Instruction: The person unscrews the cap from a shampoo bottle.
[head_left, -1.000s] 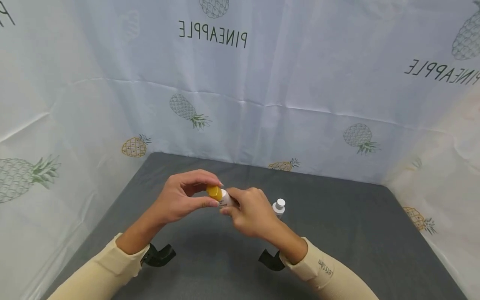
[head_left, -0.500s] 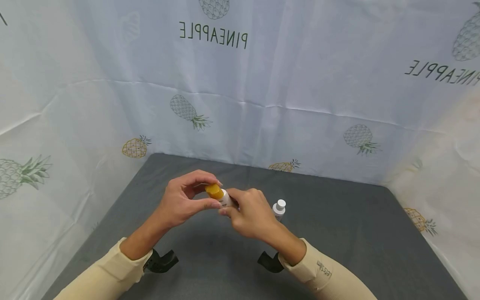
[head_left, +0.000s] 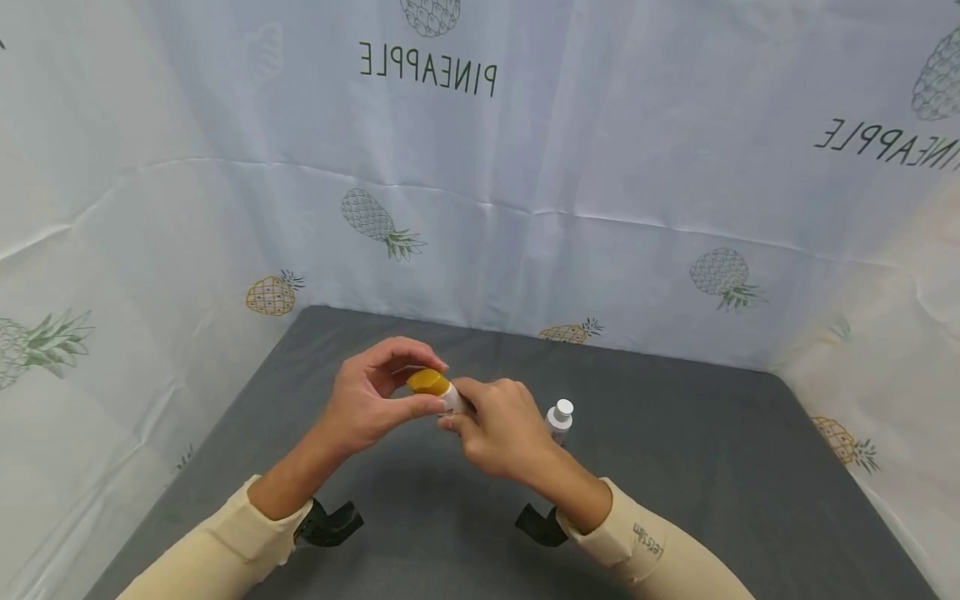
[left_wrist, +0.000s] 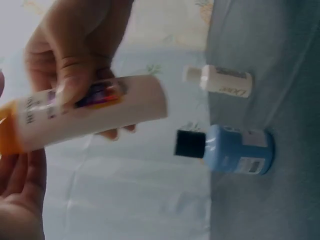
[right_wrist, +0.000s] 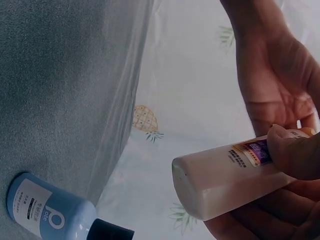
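My right hand (head_left: 510, 425) grips a white plastic bottle (right_wrist: 235, 175) around its body, thumb along one side. The bottle is tilted in the air above the table, its purple-and-orange label partly covered by the thumb. A yellow cap (head_left: 429, 382) sits on its top end, pointing left. Thumb and fingertips of my left hand (head_left: 367, 400) pinch the cap from both sides. In the left wrist view the cap (left_wrist: 9, 129) is cut off by the frame's edge. Whether the cap is loose from the neck cannot be told.
A small white bottle (head_left: 559, 417) with a white cap stands beyond my right wrist. Beside it in the left wrist view stands a blue bottle (left_wrist: 240, 150) with a black cap, hidden in the head view. Pineapple-printed curtains (head_left: 480, 167) enclose the grey table (head_left: 675, 467).
The yellow cap shows a different face and has turned slightly between the left fingers. The left forearm has shifted a little right. The right hand keeps its hold almost unmoved.
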